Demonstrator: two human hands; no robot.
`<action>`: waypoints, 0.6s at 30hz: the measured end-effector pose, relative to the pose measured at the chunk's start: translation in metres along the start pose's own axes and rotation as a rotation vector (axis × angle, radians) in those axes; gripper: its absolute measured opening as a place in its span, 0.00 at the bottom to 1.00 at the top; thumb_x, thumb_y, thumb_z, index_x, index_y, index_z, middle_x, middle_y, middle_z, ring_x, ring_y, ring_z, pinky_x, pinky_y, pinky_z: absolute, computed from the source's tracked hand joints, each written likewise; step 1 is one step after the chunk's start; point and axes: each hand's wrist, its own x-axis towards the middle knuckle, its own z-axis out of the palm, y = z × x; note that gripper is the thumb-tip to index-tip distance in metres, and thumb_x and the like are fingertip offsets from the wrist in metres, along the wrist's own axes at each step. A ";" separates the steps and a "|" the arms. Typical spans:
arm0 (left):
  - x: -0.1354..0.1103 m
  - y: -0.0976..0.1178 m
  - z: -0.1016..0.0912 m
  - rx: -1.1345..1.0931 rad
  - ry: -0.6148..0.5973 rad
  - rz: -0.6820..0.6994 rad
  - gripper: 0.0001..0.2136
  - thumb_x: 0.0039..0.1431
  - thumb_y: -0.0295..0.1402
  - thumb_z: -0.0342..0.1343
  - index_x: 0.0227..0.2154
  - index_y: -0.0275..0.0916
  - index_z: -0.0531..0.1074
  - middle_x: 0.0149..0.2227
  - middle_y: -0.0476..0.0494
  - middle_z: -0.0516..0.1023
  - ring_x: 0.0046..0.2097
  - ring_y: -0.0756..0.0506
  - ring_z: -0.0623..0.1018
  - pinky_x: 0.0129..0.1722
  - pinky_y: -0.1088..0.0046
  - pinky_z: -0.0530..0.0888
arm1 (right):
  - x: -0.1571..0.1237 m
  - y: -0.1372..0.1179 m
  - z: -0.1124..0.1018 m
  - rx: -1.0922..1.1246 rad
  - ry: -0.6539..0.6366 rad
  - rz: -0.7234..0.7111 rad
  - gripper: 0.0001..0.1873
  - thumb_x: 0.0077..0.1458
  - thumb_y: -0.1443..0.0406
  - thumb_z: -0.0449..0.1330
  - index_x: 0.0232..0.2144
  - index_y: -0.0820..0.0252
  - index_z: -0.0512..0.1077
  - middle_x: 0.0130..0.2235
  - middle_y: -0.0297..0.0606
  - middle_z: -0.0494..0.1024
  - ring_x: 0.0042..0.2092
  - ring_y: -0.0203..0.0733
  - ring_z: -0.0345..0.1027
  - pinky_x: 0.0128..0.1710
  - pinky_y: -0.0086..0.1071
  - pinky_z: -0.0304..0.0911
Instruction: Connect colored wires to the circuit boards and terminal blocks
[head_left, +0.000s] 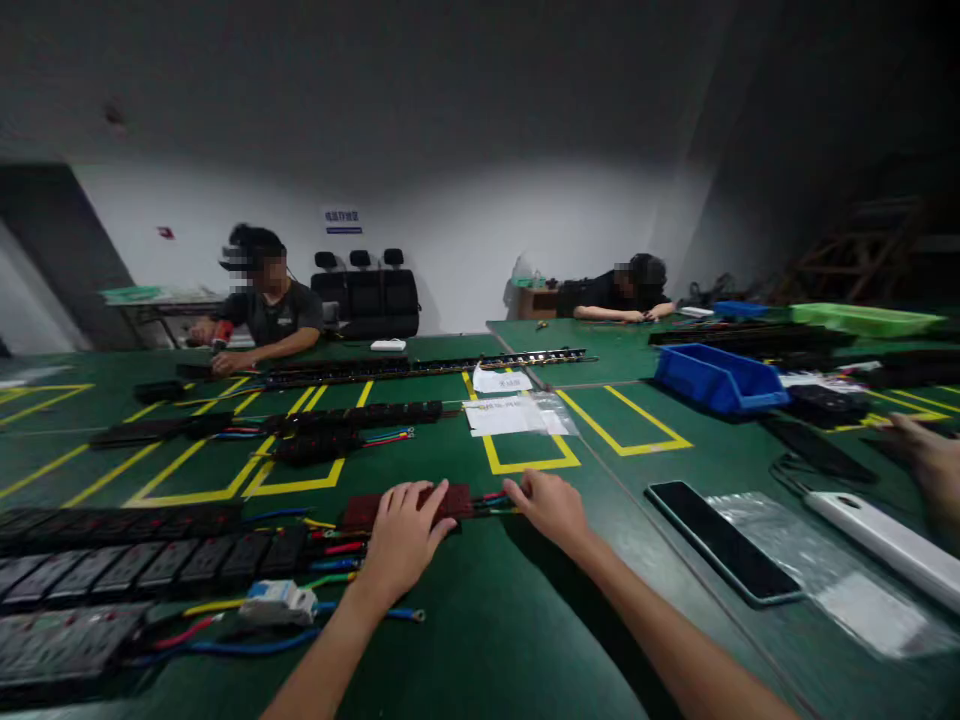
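Note:
My left hand (405,535) lies flat, fingers spread, on a dark red socket module (367,508) on the green table (487,640). My right hand (547,505) is closed at the module's right end, where red, blue and yellow wires (491,503) come out; its fingers seem pinched on those wires. Black socket strips (150,560) with coloured wires lie to the left, and a small white-and-blue breaker (277,603) sits near my left wrist.
A phone (720,540) and a white power strip (885,535) lie to the right, with another person's hand (930,460) at the right edge. A blue bin (716,378), papers (510,412) and long black strips (420,368) lie farther off. Two people sit at the far tables.

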 end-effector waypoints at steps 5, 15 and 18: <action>-0.001 0.000 0.000 -0.004 0.020 0.005 0.24 0.67 0.45 0.54 0.63 0.44 0.67 0.54 0.39 0.74 0.56 0.37 0.70 0.57 0.53 0.68 | -0.003 -0.010 -0.005 -0.059 0.077 -0.050 0.16 0.64 0.52 0.57 0.29 0.56 0.70 0.29 0.35 0.77 0.30 0.38 0.68 0.27 0.32 0.41; -0.001 -0.001 -0.003 -0.021 0.018 0.011 0.24 0.68 0.45 0.52 0.63 0.44 0.65 0.55 0.39 0.74 0.56 0.38 0.70 0.56 0.53 0.68 | -0.003 -0.006 -0.011 -0.067 0.007 -0.044 0.20 0.65 0.51 0.54 0.28 0.57 0.71 0.29 0.36 0.78 0.30 0.38 0.68 0.27 0.31 0.42; -0.001 0.000 -0.004 -0.020 0.020 0.017 0.24 0.68 0.45 0.52 0.63 0.44 0.65 0.55 0.38 0.74 0.56 0.38 0.70 0.56 0.53 0.68 | -0.003 -0.006 -0.012 -0.068 -0.008 -0.042 0.21 0.65 0.51 0.53 0.27 0.57 0.71 0.29 0.36 0.77 0.30 0.38 0.68 0.27 0.32 0.41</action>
